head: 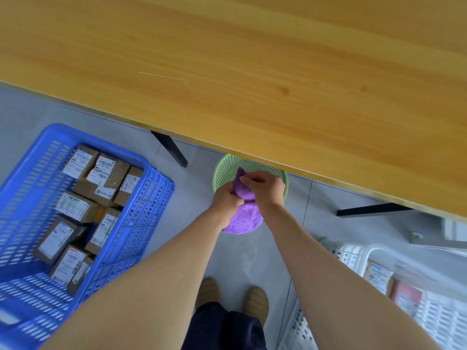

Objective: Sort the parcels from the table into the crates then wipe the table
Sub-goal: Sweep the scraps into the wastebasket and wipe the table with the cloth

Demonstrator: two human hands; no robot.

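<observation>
The wooden table (252, 72) fills the upper part of the view, its top bare and its near edge running slantwise down to the right. Two black legs (171, 150) show beneath it on the grey floor (242, 253). On the floor at the left stands a blue crate (141, 215), packed with brown parcels (75, 205) that carry white labels. At the lower right a white crate (429, 319) holds a few more labelled parcels (379, 275), though these are blurred. Between the crates, partly under the table's edge, sits a small round green basket (227, 165).

Over the basket's near side both hands hold a purple cloth (243, 215). The left hand (225, 198) has its fingers curled round the cloth's middle, with the bulk of the cloth hanging below the fist. The right hand (265, 186) pinches the upper end of the cloth between thumb and fingertips, just beside the left hand. Brown slippers (255, 301) show at the bottom.
</observation>
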